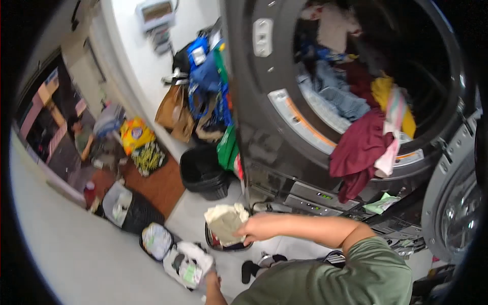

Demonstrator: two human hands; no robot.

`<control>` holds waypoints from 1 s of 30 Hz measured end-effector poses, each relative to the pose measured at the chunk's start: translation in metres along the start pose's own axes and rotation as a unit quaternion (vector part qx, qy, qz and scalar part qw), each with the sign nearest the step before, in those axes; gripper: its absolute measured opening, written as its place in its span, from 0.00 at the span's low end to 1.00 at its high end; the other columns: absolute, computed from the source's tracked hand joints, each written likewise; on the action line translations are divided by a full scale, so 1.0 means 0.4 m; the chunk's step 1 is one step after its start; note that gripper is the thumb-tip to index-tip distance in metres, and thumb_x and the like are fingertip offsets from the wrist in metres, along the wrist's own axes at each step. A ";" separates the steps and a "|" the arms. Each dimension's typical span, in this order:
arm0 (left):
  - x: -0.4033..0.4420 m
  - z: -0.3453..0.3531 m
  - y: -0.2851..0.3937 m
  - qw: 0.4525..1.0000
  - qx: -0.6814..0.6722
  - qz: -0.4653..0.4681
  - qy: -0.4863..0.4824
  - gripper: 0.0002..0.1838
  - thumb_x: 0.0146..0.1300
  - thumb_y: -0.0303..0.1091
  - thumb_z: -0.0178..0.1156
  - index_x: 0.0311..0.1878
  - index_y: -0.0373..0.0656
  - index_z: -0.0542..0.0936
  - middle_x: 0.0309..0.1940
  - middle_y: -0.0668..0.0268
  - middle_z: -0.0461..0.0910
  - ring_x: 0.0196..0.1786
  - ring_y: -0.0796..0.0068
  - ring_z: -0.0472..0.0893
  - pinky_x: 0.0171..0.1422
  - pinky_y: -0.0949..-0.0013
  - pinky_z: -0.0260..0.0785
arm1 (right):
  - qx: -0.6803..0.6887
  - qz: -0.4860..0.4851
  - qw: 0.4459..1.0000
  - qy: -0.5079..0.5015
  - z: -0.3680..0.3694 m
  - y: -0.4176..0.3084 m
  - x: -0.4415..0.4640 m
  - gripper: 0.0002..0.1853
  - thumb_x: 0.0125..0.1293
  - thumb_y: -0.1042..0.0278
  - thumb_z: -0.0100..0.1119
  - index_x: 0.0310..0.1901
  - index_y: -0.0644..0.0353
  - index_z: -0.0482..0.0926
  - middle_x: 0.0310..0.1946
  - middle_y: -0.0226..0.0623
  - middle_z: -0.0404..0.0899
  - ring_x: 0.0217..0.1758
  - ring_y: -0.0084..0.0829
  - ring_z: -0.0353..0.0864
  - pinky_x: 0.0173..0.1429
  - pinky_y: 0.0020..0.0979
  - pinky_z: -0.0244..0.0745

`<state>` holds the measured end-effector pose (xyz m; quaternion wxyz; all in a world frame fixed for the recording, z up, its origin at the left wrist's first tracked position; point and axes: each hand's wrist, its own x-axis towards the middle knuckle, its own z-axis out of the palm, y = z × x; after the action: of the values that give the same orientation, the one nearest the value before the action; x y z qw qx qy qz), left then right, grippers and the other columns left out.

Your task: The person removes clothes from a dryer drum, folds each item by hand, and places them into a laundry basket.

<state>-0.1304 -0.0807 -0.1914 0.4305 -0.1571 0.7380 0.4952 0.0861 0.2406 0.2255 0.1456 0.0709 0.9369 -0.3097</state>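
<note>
The right hand (256, 226) holds a soft, crumpled tan cloth (227, 227) at the top of a dark basket (230, 248) on the smooth floor (189, 209). The left hand (210, 275) is at a lumpy white bundle (197, 254); I can't tell if it grips. Wrinkly dark red cloth (362, 142) droops from the big machine's (256, 96) round mouth.

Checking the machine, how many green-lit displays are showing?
2: upper display and lower display, both on control panels below the open drum. Others may be hidden.
</note>
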 end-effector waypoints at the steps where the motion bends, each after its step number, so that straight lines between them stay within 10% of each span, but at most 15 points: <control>1: -0.036 -0.038 -0.028 0.999 -0.011 -0.003 0.032 0.09 0.65 0.38 0.55 0.44 0.47 0.78 0.29 0.65 0.76 0.23 0.70 0.75 0.19 0.68 0.65 | -0.057 -0.092 0.988 0.114 -0.106 0.010 -0.057 0.20 0.64 0.60 0.65 0.56 0.57 0.79 0.49 0.42 0.82 0.53 0.42 0.81 0.55 0.41 0.77; 5: -0.194 -0.083 -0.005 0.994 0.097 0.052 0.013 0.13 0.66 0.39 0.57 0.49 0.43 0.78 0.34 0.63 0.79 0.30 0.69 0.79 0.30 0.69 0.71 | -0.175 -0.200 0.715 0.647 -0.610 -0.025 -0.331 0.09 0.64 0.72 0.64 0.45 0.60 0.83 0.42 0.38 0.83 0.47 0.34 0.82 0.52 0.33 0.77; 10: -0.311 -0.007 0.076 0.964 0.209 0.162 0.000 0.15 0.66 0.39 0.57 0.51 0.41 0.78 0.37 0.61 0.79 0.33 0.68 0.79 0.35 0.68 0.72 | -0.162 0.110 0.543 0.817 -1.049 0.208 -0.520 0.18 0.60 0.61 0.67 0.51 0.52 0.83 0.50 0.46 0.81 0.54 0.46 0.80 0.57 0.43 0.75; 13: -0.361 0.030 0.100 0.953 0.240 0.184 0.012 0.16 0.66 0.38 0.58 0.52 0.40 0.78 0.38 0.60 0.80 0.35 0.67 0.80 0.38 0.68 0.72 | -0.250 0.191 0.583 0.749 -1.185 0.399 -0.503 0.39 0.58 0.60 0.69 0.72 0.40 0.63 0.76 0.42 0.52 0.72 0.49 0.64 0.68 0.47 0.69; 21: -0.406 0.038 0.051 0.938 0.286 0.196 0.030 0.19 0.67 0.38 0.59 0.56 0.36 0.77 0.43 0.57 0.81 0.40 0.66 0.81 0.45 0.66 0.73 | -0.133 0.476 0.676 0.547 -1.189 0.507 -0.425 0.32 0.61 0.67 0.63 0.68 0.47 0.69 0.66 0.52 0.70 0.68 0.44 0.72 0.64 0.42 0.72; 23: -0.401 0.023 0.039 0.932 0.297 0.207 0.027 0.19 0.67 0.37 0.59 0.56 0.35 0.77 0.44 0.57 0.82 0.41 0.65 0.82 0.47 0.66 0.73 | -0.081 0.293 0.690 0.656 -1.209 0.511 -0.536 0.25 0.63 0.71 0.58 0.64 0.54 0.72 0.61 0.48 0.75 0.62 0.43 0.77 0.60 0.42 0.74; 25: -0.386 0.009 0.024 0.924 0.309 0.223 0.015 0.20 0.67 0.37 0.60 0.57 0.35 0.77 0.45 0.56 0.82 0.43 0.65 0.82 0.49 0.66 0.74 | 0.165 -0.060 0.550 0.816 -1.154 0.402 -0.663 0.21 0.64 0.73 0.56 0.60 0.56 0.73 0.54 0.41 0.80 0.53 0.40 0.80 0.54 0.43 0.75; 27: -0.363 -0.001 0.017 0.902 0.326 0.282 -0.006 0.21 0.67 0.37 0.60 0.58 0.34 0.77 0.46 0.55 0.82 0.44 0.65 0.82 0.51 0.65 0.74 | 0.274 -0.361 0.479 0.752 -1.002 0.174 -0.781 0.18 0.69 0.74 0.52 0.60 0.51 0.72 0.54 0.38 0.78 0.55 0.37 0.78 0.59 0.48 0.71; 29: -0.266 0.015 0.005 0.754 0.284 0.592 -0.031 0.21 0.68 0.37 0.60 0.59 0.33 0.77 0.47 0.54 0.83 0.45 0.64 0.83 0.52 0.65 0.74 | 0.249 -0.423 0.438 0.753 -0.828 0.017 -0.805 0.19 0.76 0.66 0.46 0.65 0.59 0.69 0.61 0.44 0.75 0.64 0.39 0.75 0.68 0.47 0.68; 30: -0.376 0.105 0.178 0.855 0.345 0.368 -0.117 0.22 0.67 0.42 0.56 0.58 0.36 0.77 0.49 0.55 0.81 0.48 0.63 0.82 0.54 0.63 0.75 | 0.287 -0.408 0.435 0.750 -0.745 -0.054 -0.781 0.21 0.78 0.65 0.39 0.67 0.63 0.66 0.66 0.45 0.70 0.69 0.42 0.71 0.72 0.53 0.64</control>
<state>-0.0699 -0.0409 -0.0357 0.3260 0.3439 0.8098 0.3458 0.3089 0.3891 0.5647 -0.7855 -0.0771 0.4570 -0.4102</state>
